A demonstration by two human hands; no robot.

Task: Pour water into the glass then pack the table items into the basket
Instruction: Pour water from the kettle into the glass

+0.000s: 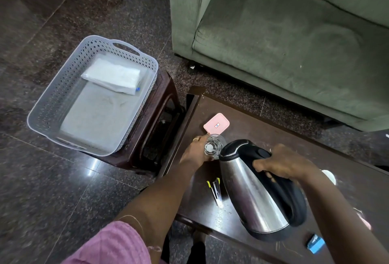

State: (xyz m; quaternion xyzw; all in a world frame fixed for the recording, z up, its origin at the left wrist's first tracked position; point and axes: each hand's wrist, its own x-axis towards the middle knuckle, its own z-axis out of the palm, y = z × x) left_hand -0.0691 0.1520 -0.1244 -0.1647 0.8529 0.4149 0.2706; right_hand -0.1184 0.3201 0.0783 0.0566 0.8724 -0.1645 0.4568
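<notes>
- a person tips a steel electric kettle [259, 188] toward a clear glass [213, 147] that stands on the dark wooden table [273, 129], near its left edge and just in front of a pink lidded box [216, 125].
- the right hand [280, 163] is clenched round the kettle's black handle; the left hand [196, 151] wraps the glass to steady it.
- the glass mouth is narrow beside the kettle's spout, so a quick tilt could likely send water over the rim onto the table or the left hand's fingers [207, 158].
- the glass sits close to the edge; a nudge from the spout could tip it to the floor.
- spilt water could run to the yellow-tipped metal tool [215, 190] lying beneath the kettle.
- whether water is flowing, or how full the glass is, cannot be told.
- the grey perforated basket [42, 103] waits on a brown stool [160, 103] to the left, a white packet [111, 77] inside; packing is not yet begun for the table items.
- the pink box bears a small red, white and blue label, too small to read; no brand shows on the kettle; print on a blue item [315, 243] is illegible.
</notes>
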